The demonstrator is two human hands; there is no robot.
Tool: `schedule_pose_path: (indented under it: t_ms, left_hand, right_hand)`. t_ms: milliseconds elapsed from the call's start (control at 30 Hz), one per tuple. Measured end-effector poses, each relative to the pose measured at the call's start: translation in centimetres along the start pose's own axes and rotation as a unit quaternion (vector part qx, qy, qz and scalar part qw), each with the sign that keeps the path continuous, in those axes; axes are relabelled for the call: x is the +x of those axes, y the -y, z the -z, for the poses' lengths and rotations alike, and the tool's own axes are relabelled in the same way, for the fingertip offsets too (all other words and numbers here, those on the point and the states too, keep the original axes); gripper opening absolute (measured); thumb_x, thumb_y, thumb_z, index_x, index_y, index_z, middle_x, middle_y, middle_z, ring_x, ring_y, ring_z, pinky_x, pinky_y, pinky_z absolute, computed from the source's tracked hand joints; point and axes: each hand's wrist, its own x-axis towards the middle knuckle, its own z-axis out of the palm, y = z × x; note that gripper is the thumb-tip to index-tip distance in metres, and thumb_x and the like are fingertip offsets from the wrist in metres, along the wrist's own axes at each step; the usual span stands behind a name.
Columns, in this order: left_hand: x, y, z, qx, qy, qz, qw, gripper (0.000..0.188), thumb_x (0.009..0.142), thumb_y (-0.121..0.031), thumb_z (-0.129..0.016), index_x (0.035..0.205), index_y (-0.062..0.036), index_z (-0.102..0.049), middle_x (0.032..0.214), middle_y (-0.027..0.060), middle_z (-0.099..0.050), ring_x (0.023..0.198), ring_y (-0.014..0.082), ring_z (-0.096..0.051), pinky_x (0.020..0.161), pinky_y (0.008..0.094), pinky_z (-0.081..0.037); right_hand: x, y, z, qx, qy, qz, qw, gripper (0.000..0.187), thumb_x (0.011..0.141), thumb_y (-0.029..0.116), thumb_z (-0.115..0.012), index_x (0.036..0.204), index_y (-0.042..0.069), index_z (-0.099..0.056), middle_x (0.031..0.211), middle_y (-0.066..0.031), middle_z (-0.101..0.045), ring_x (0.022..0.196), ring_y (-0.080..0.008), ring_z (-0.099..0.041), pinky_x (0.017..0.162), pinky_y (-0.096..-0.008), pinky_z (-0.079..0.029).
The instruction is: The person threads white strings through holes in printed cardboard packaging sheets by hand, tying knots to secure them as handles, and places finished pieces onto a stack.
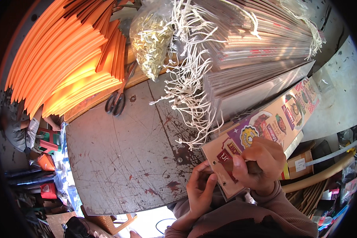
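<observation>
A long printed menu card (291,105) with food pictures, covered in clear plastic, slants from the upper right down to my lap. Two metal-rimmed holes sit along its near end. My left hand (200,188) pinches the card's lower left edge beside these holes, thumb on top. Over the card's lower part, my right hand (265,164) is closed in a fist around a short brown handle (253,167). The far end of that tool is hard to make out, so its kind is unclear.
Stacked plastic-covered cards (261,75) with knotted white strings (190,87) lie beyond. Orange sheets (63,59) fan out at far left. Black-handled scissors (116,102) and a bag of small gold pieces (151,45) rest on the scratched table (123,158). Another person (16,131) sits at left.
</observation>
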Motion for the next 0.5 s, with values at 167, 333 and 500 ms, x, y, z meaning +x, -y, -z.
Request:
schedule_pose_path:
  t_ms: [167,333,500]
  left_hand:
    - [0.0,0.04,0.1,0.026,0.007,-0.001,1.0,0.035,0.087,0.0,-0.049,0.12,0.0052,-0.04,0.1,0.0092,-0.056,0.092,0.0121,-0.053,0.082,0.0247,-0.042]
    - [0.03,0.07,0.23,0.023,-0.004,0.016,1.0,0.036,0.086,-0.001,-0.049,0.12,0.0046,-0.04,0.1,0.0086,-0.056,0.091,0.0113,-0.053,0.081,0.024,-0.042]
    - [0.04,0.01,0.18,0.031,0.005,0.008,0.999,0.035,0.086,0.0,-0.049,0.12,0.0045,-0.04,0.099,0.0084,-0.057,0.09,0.0111,-0.053,0.08,0.024,-0.042]
  right_hand:
    - [-0.14,0.01,-0.46,-0.003,0.026,0.0,1.0,0.021,0.062,0.007,-0.07,0.061,0.006,-0.049,0.049,-0.0017,-0.042,0.039,-0.0156,-0.039,0.035,-0.0266,-0.03]
    - [0.08,0.1,-0.55,-0.005,0.042,0.006,0.999,0.021,0.064,0.007,-0.07,0.063,0.006,-0.049,0.05,-0.0014,-0.041,0.039,-0.0156,-0.039,0.035,-0.0264,-0.03]
    - [-0.19,-0.12,-0.64,0.0,0.026,-0.008,1.0,0.021,0.065,0.01,-0.07,0.062,0.007,-0.049,0.05,-0.0005,-0.041,0.039,-0.015,-0.039,0.035,-0.0265,-0.03]
